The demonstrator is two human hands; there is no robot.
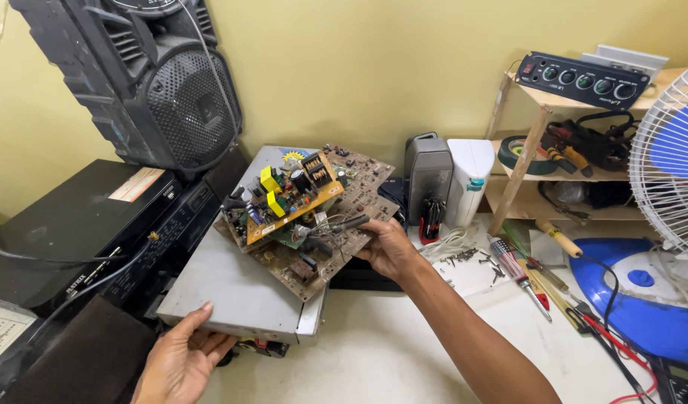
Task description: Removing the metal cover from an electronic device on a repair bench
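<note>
I observe my left hand (181, 360) gripping the near edge of a grey metal casing (239, 288), thumb on top. My right hand (389, 247) grasps the right edge of 2 stacked circuit boards (306, 213), which rest tilted on the casing. A black speaker (146, 78) stands behind; screwdrivers (520, 273) lie well apart at right.

A flat grey sheet-metal case (235, 288) lies tilted at centre-left of the frame. On its far end rests a pile of brown circuit boards (306, 213), studded with yellow and black components, slanting at centre.
</note>
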